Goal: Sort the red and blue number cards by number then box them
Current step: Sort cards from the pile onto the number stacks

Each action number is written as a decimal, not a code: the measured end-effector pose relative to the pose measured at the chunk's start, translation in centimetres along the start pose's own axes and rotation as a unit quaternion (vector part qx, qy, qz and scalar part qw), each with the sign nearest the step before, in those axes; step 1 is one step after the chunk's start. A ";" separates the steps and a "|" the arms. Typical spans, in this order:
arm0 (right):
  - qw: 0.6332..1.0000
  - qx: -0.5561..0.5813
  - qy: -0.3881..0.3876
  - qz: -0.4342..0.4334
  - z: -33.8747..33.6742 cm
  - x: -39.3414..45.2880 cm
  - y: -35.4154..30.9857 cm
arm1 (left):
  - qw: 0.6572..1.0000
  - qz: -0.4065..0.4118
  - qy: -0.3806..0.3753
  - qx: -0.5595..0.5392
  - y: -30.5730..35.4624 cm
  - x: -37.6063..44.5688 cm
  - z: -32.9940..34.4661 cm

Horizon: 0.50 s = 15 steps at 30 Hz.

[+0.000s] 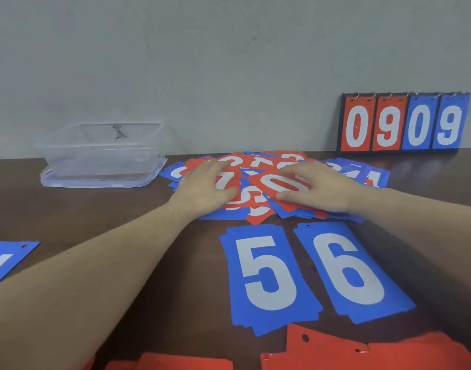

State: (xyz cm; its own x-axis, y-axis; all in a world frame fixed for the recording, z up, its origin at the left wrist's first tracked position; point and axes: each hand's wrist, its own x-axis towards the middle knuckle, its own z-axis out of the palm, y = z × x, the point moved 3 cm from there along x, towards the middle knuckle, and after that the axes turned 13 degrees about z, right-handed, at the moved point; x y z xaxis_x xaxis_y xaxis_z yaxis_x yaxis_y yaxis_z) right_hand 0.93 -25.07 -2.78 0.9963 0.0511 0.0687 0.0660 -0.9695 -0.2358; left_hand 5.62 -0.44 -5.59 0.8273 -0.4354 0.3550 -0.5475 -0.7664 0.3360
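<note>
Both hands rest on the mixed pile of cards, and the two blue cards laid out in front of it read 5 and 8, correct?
Not quite. In the head view the blue card 5 lies beside a blue card reading 6, not 8. Both hands, left and right, do rest on the mixed red and blue card pile.

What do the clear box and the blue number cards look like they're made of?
The clear box: likely thin translucent plastic, since the wall shows through its glossy, slightly cloudy sides. The blue 5 card and blue 6 card: flat, matte, with punched holes and crisp cut edges, probably plastic sheet or coated card; the look leaves that open.
</note>
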 end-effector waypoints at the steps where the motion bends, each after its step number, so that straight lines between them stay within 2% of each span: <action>1: 0.999 -0.007 -0.043 0.003 0.2 0.1 0.0 | 0.999 -0.009 -0.039 -0.001 0.1 0.0 0.2; 3: 0.996 -0.026 -0.088 -0.001 0.8 0.1 0.4 | 0.994 -0.022 -0.102 0.008 0.2 0.1 0.5; 6: 0.997 -0.007 -0.078 0.001 1.4 -0.1 1.1 | 0.992 -0.021 -0.123 0.015 0.4 0.1 0.6; 12: 0.995 0.073 0.059 -0.033 1.3 -0.7 2.2 | 0.997 -0.020 -0.073 -0.029 -0.9 0.4 1.0; 15: 0.982 0.144 0.126 -0.007 1.0 -1.4 2.5 | 1.000 0.020 0.000 -0.016 -0.6 0.1 0.6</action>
State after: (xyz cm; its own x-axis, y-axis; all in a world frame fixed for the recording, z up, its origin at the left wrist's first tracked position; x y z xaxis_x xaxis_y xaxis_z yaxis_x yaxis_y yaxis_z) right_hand -0.24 -27.30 -4.45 0.9526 -0.0321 0.3024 0.1281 -0.8595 -0.4948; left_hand 6.06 -0.33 -6.27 0.8045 -0.4656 0.3689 -0.5842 -0.7324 0.3498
